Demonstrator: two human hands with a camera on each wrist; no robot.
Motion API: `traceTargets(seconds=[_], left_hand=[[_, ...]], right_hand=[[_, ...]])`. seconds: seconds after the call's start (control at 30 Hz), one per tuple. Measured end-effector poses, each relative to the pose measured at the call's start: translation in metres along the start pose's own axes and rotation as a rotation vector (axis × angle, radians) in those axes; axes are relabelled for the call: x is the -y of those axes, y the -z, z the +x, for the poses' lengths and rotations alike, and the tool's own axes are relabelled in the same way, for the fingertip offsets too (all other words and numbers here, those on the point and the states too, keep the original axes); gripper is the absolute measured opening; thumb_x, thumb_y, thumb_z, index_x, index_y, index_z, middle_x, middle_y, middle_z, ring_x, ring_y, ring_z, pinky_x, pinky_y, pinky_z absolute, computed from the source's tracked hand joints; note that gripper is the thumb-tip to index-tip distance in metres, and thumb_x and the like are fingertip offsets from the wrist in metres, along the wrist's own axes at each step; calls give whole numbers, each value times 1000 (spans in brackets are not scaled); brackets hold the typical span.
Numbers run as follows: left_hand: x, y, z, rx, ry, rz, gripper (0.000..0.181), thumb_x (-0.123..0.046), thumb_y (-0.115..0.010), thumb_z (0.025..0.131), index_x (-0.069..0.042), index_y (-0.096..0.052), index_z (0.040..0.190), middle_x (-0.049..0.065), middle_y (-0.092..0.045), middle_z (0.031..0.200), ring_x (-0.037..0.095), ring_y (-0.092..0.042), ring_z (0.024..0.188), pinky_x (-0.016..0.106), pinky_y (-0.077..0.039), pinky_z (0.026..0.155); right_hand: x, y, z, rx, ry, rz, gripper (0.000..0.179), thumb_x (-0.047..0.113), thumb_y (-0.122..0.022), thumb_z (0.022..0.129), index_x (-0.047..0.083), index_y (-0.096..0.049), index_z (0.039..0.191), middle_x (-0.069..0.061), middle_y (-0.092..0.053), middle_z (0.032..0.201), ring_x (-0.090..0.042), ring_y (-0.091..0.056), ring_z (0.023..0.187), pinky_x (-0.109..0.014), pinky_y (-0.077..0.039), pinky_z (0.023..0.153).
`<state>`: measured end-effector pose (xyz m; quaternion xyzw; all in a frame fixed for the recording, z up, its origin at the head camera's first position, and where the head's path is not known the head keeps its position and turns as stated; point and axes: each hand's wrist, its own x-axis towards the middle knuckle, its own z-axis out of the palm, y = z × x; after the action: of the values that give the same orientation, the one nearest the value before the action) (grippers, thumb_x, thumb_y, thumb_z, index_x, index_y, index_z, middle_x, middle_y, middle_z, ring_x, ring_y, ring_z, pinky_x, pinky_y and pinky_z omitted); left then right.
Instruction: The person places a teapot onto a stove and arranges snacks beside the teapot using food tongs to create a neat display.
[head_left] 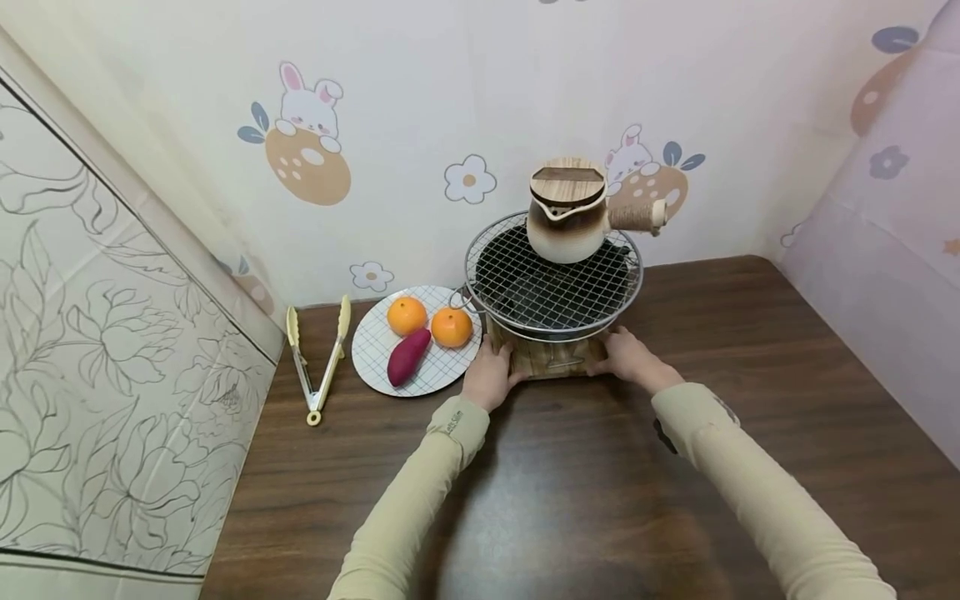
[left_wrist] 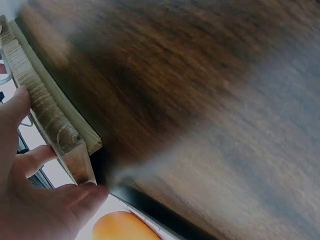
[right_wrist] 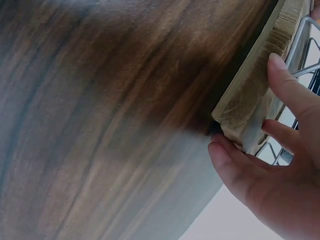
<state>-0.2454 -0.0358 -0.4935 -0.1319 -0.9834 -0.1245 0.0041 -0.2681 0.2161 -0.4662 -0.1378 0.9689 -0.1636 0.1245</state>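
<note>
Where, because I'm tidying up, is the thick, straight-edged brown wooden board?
In the head view, just right of centre, the board is held between the left hand and right hand, beneath the round silver wire rack.

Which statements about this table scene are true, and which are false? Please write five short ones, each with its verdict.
1. The left grip holds the wooden board. True.
2. The pot stands directly on the table. False: it stands on the wire rack.
3. Two orange fruits lie on the plate. True.
4. The right grip touches the plate. False: it holds the board.
5. The tongs lie with their arms spread apart. True.
</note>
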Motion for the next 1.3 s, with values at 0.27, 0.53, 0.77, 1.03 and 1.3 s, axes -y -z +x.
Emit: traceTargets(seconds=[0.27, 0.53, 0.77, 1.03, 1.3], left_hand=[[16, 8, -9, -82, -91, -14, 46, -37, -59, 95, -7, -56, 130, 18, -55, 136, 33, -51, 125, 40, -45, 105], [44, 30, -24, -150, -118, -198, 41, -21, -61, 95, -3, -55, 131, 17, -58, 132, 35, -50, 126, 45, -40, 110], [83, 52, -37, -180, -18, -237, 40, -18, -58, 96, -6, -54, 134, 13, -59, 131, 31, -48, 126, 42, -38, 111], [125, 61, -50, -263, 99, -221, 38, -15, -59, 94, -3, -55, 131, 17, -59, 128, 34, -49, 120, 46, -42, 106], [170, 70, -62, -329, 268, -189, 48, -14, -64, 90, -1, -51, 134, 22, -53, 131, 41, -43, 126, 50, -37, 108]], right_hand=[[7, 0, -1, -6, -11, -16, 86, 30, -75, 82, -11, -31, 144, -43, -38, 138, -59, -32, 130, -64, -39, 101], [8, 1, -4, -10, -2, 2, 85, 29, -76, 82, -10, -33, 144, -43, -40, 136, -60, -34, 128, -63, -40, 99], [6, 2, -4, -25, -1, 7, 87, 29, -77, 80, -9, -32, 144, -44, -44, 132, -62, -33, 128, -64, -40, 98], [4, -1, -4, -7, -17, 42, 87, 27, -76, 82, -9, -30, 146, -44, -41, 135, -61, -31, 129, -65, -40, 98], [5, 1, -4, -35, -2, 51, 84, 25, -78, 79, -9, -35, 143, -41, -46, 132, -60, -33, 128, -64, -40, 98]])
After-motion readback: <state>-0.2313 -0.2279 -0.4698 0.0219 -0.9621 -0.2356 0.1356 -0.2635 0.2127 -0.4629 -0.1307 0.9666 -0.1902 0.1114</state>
